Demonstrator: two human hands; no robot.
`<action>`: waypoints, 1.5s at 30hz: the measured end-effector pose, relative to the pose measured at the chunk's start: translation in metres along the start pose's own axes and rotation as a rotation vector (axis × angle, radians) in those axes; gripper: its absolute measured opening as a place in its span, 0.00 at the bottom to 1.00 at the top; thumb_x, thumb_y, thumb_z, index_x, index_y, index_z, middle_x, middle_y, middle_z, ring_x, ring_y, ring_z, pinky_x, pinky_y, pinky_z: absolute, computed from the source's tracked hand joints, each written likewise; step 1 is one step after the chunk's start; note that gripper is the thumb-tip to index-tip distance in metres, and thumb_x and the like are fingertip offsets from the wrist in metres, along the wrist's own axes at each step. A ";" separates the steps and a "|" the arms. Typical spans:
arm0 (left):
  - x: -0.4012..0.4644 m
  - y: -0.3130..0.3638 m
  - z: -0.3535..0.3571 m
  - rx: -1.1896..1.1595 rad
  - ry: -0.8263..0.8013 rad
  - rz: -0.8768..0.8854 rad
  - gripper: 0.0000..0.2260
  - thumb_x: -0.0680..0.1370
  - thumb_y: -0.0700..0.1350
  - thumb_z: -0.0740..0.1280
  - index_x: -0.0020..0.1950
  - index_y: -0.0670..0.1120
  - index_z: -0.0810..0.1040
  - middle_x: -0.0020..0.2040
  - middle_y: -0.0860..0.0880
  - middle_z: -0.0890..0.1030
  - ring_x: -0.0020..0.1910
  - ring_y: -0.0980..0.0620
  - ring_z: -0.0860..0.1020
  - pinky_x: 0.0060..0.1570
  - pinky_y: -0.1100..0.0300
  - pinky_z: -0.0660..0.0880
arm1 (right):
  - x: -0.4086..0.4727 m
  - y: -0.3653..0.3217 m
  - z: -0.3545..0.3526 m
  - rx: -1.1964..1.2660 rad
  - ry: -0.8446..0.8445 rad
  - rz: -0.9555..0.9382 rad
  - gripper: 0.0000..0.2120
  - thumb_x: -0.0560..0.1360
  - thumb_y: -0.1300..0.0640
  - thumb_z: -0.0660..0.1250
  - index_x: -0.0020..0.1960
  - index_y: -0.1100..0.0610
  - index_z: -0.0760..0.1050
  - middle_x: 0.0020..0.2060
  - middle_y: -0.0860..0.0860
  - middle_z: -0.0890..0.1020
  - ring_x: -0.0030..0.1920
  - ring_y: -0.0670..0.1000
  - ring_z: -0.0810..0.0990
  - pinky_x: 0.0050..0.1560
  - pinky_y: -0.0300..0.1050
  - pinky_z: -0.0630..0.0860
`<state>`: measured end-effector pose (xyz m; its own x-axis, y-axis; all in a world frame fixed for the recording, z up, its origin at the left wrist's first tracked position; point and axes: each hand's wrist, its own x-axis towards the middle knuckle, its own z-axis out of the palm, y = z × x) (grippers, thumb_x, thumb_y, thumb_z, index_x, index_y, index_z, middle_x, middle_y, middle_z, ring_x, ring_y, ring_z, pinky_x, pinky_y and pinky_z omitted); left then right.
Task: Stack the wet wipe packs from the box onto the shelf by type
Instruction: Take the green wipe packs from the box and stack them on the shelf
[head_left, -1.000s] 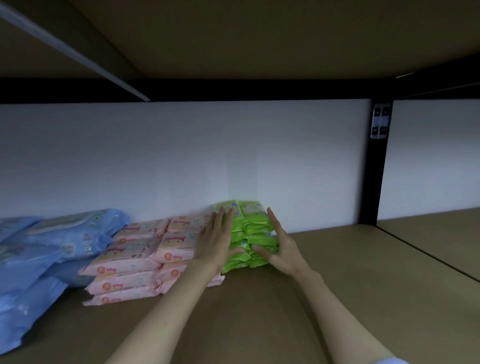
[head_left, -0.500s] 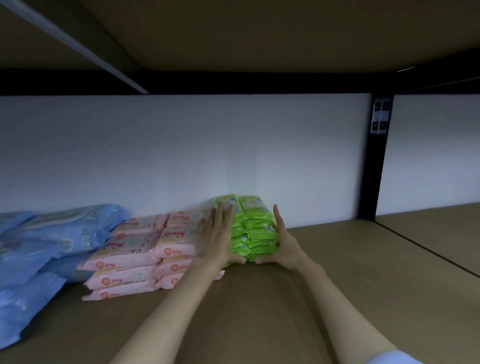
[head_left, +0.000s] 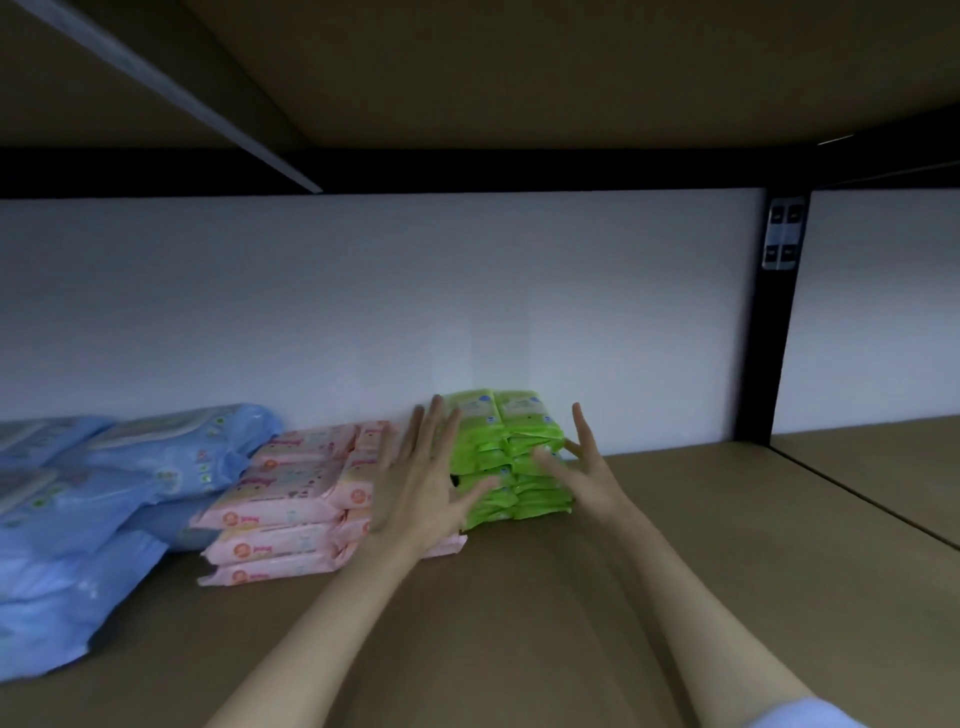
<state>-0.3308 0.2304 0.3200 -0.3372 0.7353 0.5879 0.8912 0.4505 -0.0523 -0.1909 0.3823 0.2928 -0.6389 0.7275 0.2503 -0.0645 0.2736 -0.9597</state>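
My grip is off: left hand (head_left: 415, 488) and right hand (head_left: 587, 478) spread open flanking the green packs (head_left: 506, 457) at twelve o'clock on the shelf (head_left: 701, 545), so I judge a careless brush could topple that tall soft stack onto the pink packs (head_left: 291, 499) at nine.

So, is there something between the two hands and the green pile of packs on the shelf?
Nothing visible. Both open hands, left hand and right hand, are right at the front of the green pile, one on each side. The pink pile lies beside it, to the left.

Spread hands (head_left: 415, 493) (head_left: 587, 478) flanking green packs (head_left: 511, 457)
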 end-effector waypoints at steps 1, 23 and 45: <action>-0.008 -0.010 -0.001 0.013 0.061 -0.017 0.36 0.76 0.68 0.40 0.70 0.46 0.69 0.71 0.44 0.68 0.69 0.43 0.69 0.65 0.40 0.65 | -0.001 -0.006 0.003 0.040 0.016 0.008 0.40 0.69 0.40 0.68 0.73 0.35 0.48 0.72 0.54 0.64 0.72 0.50 0.63 0.71 0.51 0.63; -0.080 -0.150 -0.005 0.034 -0.064 -0.112 0.27 0.79 0.63 0.40 0.69 0.50 0.64 0.65 0.44 0.75 0.65 0.43 0.73 0.60 0.48 0.72 | -0.018 -0.028 0.115 -1.073 0.091 -0.952 0.26 0.76 0.40 0.54 0.65 0.57 0.69 0.62 0.60 0.76 0.61 0.61 0.76 0.56 0.56 0.77; -0.076 -0.141 -0.002 0.211 -0.121 0.010 0.24 0.72 0.59 0.52 0.62 0.46 0.69 0.52 0.41 0.81 0.53 0.41 0.80 0.55 0.48 0.70 | -0.017 -0.018 0.168 -1.336 0.116 -0.793 0.24 0.72 0.39 0.54 0.60 0.53 0.69 0.53 0.50 0.81 0.54 0.54 0.77 0.54 0.50 0.65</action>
<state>-0.4300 0.1101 0.2846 -0.3736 0.7898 0.4864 0.8161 0.5291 -0.2322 -0.3073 0.2590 0.2846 -0.7080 0.1564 0.6887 0.3998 0.8926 0.2083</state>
